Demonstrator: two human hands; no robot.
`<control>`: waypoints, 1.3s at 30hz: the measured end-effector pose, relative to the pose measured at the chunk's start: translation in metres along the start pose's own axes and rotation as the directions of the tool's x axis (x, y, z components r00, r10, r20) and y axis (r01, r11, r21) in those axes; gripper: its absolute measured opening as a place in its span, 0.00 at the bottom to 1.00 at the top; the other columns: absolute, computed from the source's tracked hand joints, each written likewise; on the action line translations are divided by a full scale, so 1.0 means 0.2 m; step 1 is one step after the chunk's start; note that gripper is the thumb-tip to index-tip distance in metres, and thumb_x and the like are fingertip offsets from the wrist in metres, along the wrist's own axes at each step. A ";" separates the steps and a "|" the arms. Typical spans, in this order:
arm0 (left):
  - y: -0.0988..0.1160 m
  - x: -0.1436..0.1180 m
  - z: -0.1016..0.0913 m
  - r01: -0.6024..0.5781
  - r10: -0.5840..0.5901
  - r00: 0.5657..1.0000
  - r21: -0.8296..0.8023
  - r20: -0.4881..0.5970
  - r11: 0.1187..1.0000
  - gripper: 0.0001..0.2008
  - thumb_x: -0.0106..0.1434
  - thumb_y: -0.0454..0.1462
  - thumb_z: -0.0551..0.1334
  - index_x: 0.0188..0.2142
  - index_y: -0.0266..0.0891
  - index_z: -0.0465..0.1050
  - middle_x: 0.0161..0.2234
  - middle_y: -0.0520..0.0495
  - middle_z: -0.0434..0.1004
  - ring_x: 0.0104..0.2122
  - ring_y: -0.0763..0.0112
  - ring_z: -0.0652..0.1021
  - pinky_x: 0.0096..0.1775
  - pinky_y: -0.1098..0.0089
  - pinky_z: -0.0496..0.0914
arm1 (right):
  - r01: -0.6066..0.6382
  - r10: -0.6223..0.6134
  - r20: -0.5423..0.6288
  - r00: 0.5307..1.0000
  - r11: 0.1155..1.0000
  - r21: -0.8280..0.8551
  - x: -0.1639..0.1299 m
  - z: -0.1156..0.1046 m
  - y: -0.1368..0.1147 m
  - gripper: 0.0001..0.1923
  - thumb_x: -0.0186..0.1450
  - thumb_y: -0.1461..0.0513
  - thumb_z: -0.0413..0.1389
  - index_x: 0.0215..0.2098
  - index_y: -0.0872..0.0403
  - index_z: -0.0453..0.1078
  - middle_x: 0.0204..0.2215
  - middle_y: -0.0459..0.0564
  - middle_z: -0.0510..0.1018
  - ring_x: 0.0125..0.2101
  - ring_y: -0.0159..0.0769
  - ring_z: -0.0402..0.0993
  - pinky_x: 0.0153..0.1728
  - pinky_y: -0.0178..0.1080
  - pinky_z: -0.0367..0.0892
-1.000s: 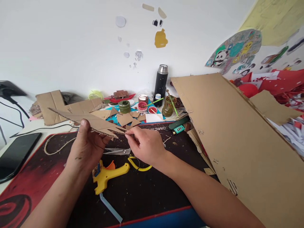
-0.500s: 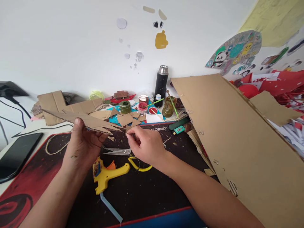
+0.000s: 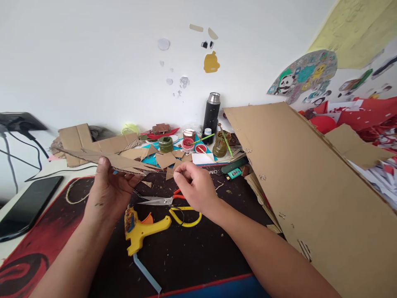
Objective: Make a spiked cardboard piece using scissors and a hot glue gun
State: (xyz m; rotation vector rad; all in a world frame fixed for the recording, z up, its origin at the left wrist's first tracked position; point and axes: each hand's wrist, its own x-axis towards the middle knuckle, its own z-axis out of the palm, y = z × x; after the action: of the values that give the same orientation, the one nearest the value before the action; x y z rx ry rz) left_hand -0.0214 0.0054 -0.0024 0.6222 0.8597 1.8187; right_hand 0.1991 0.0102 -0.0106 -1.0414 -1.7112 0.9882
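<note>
My left hand (image 3: 107, 190) grips a cut cardboard piece (image 3: 116, 160) above the dark mat, thumb on top and fingers beneath. The piece is long and pointed at the left, with several narrow jagged points at its right end. Just beyond those points, my right hand (image 3: 198, 188) is closed in a pinch. A thin strand seems to run between the cardboard and its fingertips, too fine to make out. Below the hands lie scissors (image 3: 161, 201) with red-orange handles, partly hidden by the right hand, yellow handle-like loops (image 3: 187, 223), and a yellow glue gun (image 3: 145, 231) with a bluish glue stick.
A large cardboard sheet (image 3: 310, 174) slants along the right side. Paint jars (image 3: 166, 145), a black thermos (image 3: 212, 111) and cardboard scraps (image 3: 166, 160) stand or lie at the back. A phone (image 3: 29, 207) rests at left; a teal lighter (image 3: 235, 174) lies beyond my right hand.
My right hand has drawn slightly right, away from the cardboard's jagged end, uncovering the scissors' red-orange handles. My left hand still holds the cardboard. The camera view has shifted slightly.
</note>
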 end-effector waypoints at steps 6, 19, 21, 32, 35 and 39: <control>0.06 0.03 -0.06 -0.041 0.041 0.999 0.016 -0.018 0.999 0.14 0.63 0.49 0.78 0.46 0.53 0.83 0.43 0.56 0.90 0.37 0.69 0.88 0.38 0.70 0.86 | -0.113 0.127 -0.021 0.992 0.940 0.323 0.05 -0.02 0.02 0.10 0.68 0.54 0.59 0.35 0.51 0.69 0.20 0.37 0.64 0.20 0.28 0.57 0.23 0.34 0.52; 0.20 0.10 -0.16 -0.125 0.143 0.978 0.125 -0.152 0.984 0.12 0.76 0.54 0.62 0.43 0.58 0.82 0.56 0.63 0.87 0.54 0.66 0.86 0.47 0.69 0.85 | -0.199 0.341 -0.055 0.939 0.664 0.720 0.14 -0.11 0.02 0.12 0.58 0.56 0.63 0.32 0.50 0.65 0.16 0.32 0.57 0.15 0.23 0.46 0.17 0.32 0.41; 0.19 0.10 -0.16 -0.123 0.142 0.980 0.134 -0.143 0.983 0.12 0.76 0.55 0.62 0.43 0.58 0.82 0.58 0.63 0.85 0.53 0.69 0.86 0.48 0.70 0.85 | -0.212 0.340 -0.034 0.940 0.658 0.723 0.14 -0.10 0.01 0.12 0.58 0.57 0.63 0.32 0.51 0.65 0.16 0.33 0.58 0.15 0.23 0.47 0.17 0.32 0.41; 0.14 0.09 -0.08 -0.120 0.117 0.985 -0.020 -0.124 0.993 0.13 0.72 0.52 0.68 0.46 0.49 0.82 0.50 0.52 0.88 0.43 0.66 0.88 0.40 0.70 0.85 | -0.242 0.306 0.040 0.951 0.660 0.711 0.12 -0.07 0.01 0.10 0.59 0.57 0.61 0.30 0.51 0.65 0.16 0.33 0.58 0.15 0.23 0.45 0.17 0.32 0.41; 0.13 0.06 -0.07 -0.139 0.138 0.990 -0.034 -0.027 0.990 0.24 0.56 0.52 0.81 0.49 0.51 0.82 0.51 0.54 0.89 0.43 0.64 0.88 0.36 0.71 0.85 | -0.263 0.293 0.080 0.953 0.665 0.698 0.10 -0.04 0.02 0.11 0.60 0.57 0.60 0.27 0.51 0.63 0.17 0.34 0.57 0.15 0.22 0.46 0.17 0.32 0.42; 0.11 0.03 -0.05 -0.121 0.124 0.991 -0.058 0.054 0.991 0.33 0.50 0.50 0.84 0.55 0.59 0.80 0.50 0.56 0.89 0.42 0.62 0.89 0.33 0.71 0.85 | -0.302 0.260 0.163 0.952 0.700 0.647 0.08 -0.01 0.02 0.16 0.62 0.53 0.62 0.26 0.50 0.62 0.17 0.34 0.58 0.16 0.23 0.47 0.17 0.32 0.44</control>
State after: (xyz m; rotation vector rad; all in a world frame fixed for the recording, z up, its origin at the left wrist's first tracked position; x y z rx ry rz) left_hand -0.0435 0.0028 0.0099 0.7022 0.7445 1.9189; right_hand 0.1976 0.0265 -0.0102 -0.7922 -1.0820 1.6907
